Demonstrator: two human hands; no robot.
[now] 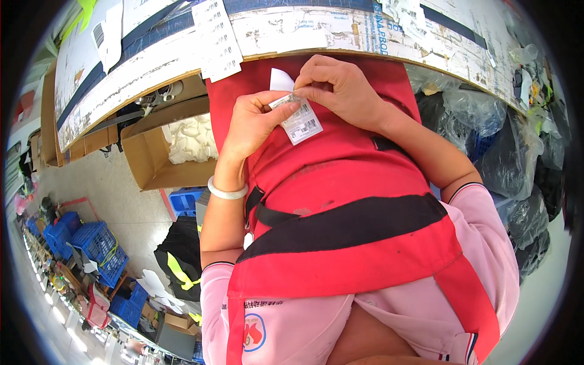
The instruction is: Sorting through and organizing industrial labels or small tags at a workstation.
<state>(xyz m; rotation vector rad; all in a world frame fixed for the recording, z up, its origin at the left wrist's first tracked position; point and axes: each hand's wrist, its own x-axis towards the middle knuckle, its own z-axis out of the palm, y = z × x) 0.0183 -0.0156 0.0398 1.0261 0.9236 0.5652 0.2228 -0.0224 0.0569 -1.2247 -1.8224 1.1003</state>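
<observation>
My left hand (255,121) pinches a small white label sheet (302,126) between thumb and fingers, over the red apron (340,164). Dark bars and print cover the sheet's lower part. Its blank white end (280,79) curls up above the fingers. At the sheet's upper right edge, my right hand (340,88) has its thumb and forefinger pressed together. Whether a peeled piece sits between those fingertips is too small to make out. A longer white strip of printed labels (218,45) hangs over the near edge of the worktable (292,42), left of my hands.
Beneath the table at left, an open cardboard box (173,176) holds white pieces (188,140). Clear and dark plastic bags (505,146) bulge at the right. Blue crates (100,249) and a black bundle with a yellow-green stripe (179,255) are on the floor at left.
</observation>
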